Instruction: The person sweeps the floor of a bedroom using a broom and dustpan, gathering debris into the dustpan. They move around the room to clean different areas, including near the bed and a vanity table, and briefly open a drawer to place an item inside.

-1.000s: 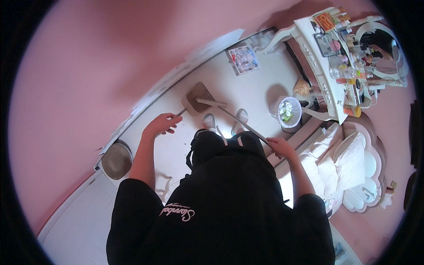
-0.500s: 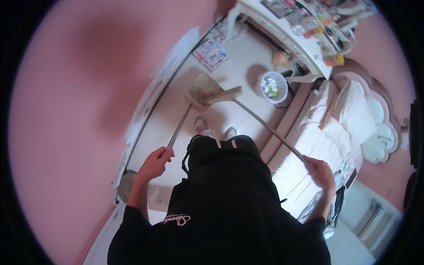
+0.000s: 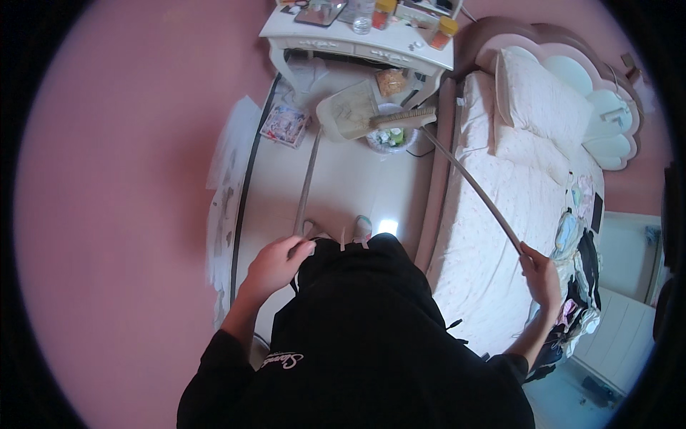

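Observation:
My left hand (image 3: 280, 263) is closed round the top of a long handle that runs up to a pale, dirty dustpan (image 3: 346, 111). My right hand (image 3: 539, 275) grips the end of the long handle of a broom (image 3: 471, 182). The bristled broom head (image 3: 404, 120) lies across the right side of the dustpan's mouth. Both heads overlap a white-lined waste bin (image 3: 392, 146) in this view, with crumpled white and green rubbish inside; whether they touch it I cannot tell.
Ahead stands a white dressing table (image 3: 343, 48) with bottles and jars on it. A pink-framed bed (image 3: 486, 236) with pillows lies to my right, clothes (image 3: 572, 286) heaped at its side. A colourful box (image 3: 285, 126) and an orange-brown bag (image 3: 391, 82) are on the floor. A pink wall (image 3: 128, 186) rises on my left.
My view has turned toward the dressing table and bed. The dustpan and broom head, held together, have moved forward from the floor near my feet to in front of the bin.

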Available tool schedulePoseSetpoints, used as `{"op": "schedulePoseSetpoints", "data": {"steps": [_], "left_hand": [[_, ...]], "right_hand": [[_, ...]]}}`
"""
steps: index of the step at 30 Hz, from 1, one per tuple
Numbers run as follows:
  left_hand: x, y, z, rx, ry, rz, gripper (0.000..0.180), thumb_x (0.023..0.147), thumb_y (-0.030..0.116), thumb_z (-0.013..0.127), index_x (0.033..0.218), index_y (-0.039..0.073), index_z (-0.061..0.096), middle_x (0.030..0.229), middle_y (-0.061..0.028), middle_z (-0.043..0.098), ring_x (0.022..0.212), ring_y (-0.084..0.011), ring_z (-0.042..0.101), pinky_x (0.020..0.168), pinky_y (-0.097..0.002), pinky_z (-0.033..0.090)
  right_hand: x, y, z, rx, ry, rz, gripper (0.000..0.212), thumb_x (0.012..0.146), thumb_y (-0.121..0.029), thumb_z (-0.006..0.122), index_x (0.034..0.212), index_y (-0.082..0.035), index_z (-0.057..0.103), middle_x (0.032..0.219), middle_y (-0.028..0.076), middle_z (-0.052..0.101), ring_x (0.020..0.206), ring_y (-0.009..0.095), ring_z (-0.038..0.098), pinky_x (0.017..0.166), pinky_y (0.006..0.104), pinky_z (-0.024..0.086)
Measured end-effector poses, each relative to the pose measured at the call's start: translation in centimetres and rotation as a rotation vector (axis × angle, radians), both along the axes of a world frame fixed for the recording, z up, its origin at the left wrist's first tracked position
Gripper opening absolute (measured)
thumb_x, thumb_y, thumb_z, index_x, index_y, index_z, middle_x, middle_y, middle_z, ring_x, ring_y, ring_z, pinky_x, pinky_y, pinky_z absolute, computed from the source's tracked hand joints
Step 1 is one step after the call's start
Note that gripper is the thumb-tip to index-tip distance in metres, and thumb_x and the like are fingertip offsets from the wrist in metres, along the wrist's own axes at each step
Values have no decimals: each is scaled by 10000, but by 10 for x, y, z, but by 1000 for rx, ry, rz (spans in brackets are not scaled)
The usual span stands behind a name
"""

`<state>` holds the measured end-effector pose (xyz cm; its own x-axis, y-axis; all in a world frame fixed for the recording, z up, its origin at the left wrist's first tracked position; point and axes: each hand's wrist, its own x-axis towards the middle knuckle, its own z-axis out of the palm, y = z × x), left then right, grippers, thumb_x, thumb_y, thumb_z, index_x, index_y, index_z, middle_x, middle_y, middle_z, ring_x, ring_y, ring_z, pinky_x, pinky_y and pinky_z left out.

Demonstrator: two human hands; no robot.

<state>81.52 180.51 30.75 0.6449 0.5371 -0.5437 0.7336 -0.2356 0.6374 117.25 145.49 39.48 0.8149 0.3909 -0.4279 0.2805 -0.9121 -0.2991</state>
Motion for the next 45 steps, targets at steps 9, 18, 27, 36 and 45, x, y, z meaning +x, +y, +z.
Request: {"op": "schedulePoseSetpoints", "data": {"steps": [9,18,27,36,45], "left_hand": [[105,-54,-110,268,260,-463,356,912,394,579,1085,96,669,1149,-157,647,1088,-351,598,882,-427,489],[71,-40,-311,-476,330,-153,449,621,345,861,892,46,665,1005,-185,686,903,-347,666,768,-425,525],[22,-52,-248,108,320,-93,380,686,227,796,944,30,597,1018,-208,588,934,-404,614,820,-464,507],[10,-49,-224,216,278,-38,353,723,167,777,970,29,566,1065,-210,544,959,-416,598,834,-477,498],[-12,-42,-221,131,304,-106,375,680,228,799,915,22,592,966,-195,599,910,-376,625,790,-438,510]], "right_hand": [[-23,-36,-105,-1,-31,-127,315,914,-239,578,1194,-122,666,977,205,685,916,367,671,802,431,527],[-61,-46,-128,-88,-176,-99,416,909,-228,589,1318,-156,568,815,212,685,750,371,674,682,457,529],[-80,-57,-131,-27,-146,-165,467,919,-233,594,1363,-128,498,793,173,696,720,359,677,657,445,531],[-74,-50,-120,-23,-172,-149,469,912,-216,610,1355,-112,500,764,174,692,697,355,678,639,439,533],[-62,-46,-120,-17,-187,-131,443,919,-221,601,1339,-111,512,759,177,689,695,365,673,638,443,530]]}}
